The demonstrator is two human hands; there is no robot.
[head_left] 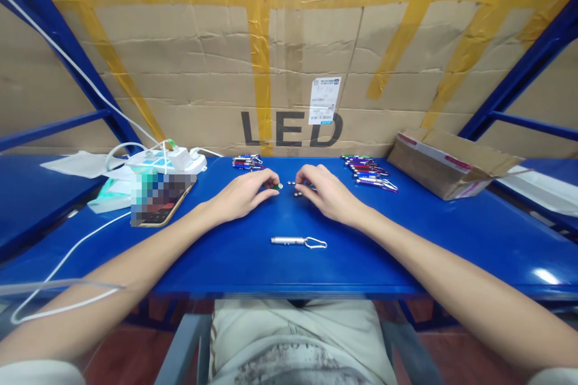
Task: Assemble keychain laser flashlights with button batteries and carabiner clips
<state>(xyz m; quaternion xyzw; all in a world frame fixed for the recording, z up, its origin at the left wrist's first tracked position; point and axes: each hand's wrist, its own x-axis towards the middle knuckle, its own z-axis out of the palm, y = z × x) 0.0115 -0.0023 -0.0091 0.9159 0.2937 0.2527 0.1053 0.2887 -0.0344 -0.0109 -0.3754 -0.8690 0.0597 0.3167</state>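
My left hand (pixel 247 194) is above the blue table, its thumb and forefinger pinched round a small round button cell (pixel 280 186) with a greenish side. Facing it, my right hand (pixel 326 194) reaches down with curled fingers to several loose silver button cells (pixel 289 183). Whether anything lies between the right fingertips is hidden. Nearer to me, a silver penlight (pixel 288 241) with a carabiner clip (pixel 316 243) lies crosswise, apart from both hands.
Coloured penlights lie in a left pile (pixel 247 162) and a right row (pixel 368 172). At left are a phone (pixel 174 207), a white power strip (pixel 192 162) and cables. An open cardboard box (pixel 451 162) stands at right. A big taped carton (pixel 217 72) walls the back.
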